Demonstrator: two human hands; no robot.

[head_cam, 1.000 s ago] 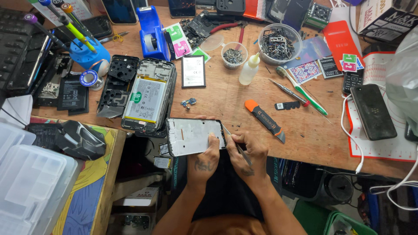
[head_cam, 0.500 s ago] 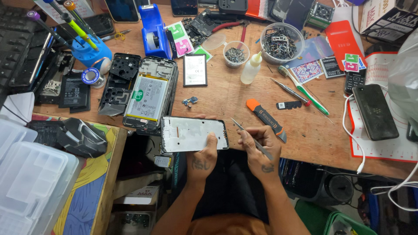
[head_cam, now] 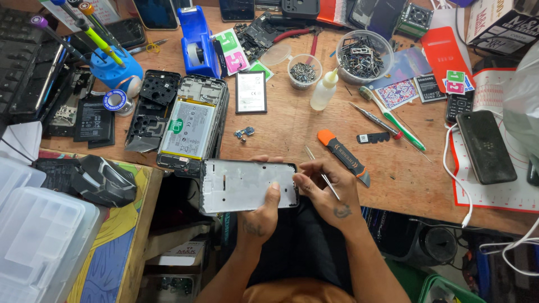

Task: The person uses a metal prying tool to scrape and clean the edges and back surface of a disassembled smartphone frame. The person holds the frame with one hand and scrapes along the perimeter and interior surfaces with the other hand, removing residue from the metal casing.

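Here: left hand [head_cam: 263,216] grips phone frame [head_cam: 247,185] from below; right hand [head_cam: 328,193], touching frame's right end, pinches tweezers [head_cam: 321,173].

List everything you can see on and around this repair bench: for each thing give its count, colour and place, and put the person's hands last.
phone frame: one, silvery grey, held at the bench's front edge
tweezers: one, metal, in the right hand
opened phone: one, white battery showing, left of centre
utility knife: one, orange and grey, right of the frame
squeeze bottle: one, whitish, centre back
tape dispenser: one, blue, back
tool stand: one, blue, back left
black phone: one, far right
wooden bench: one, brown
left hand: gripping the frame's near edge
right hand: pinching the tweezers
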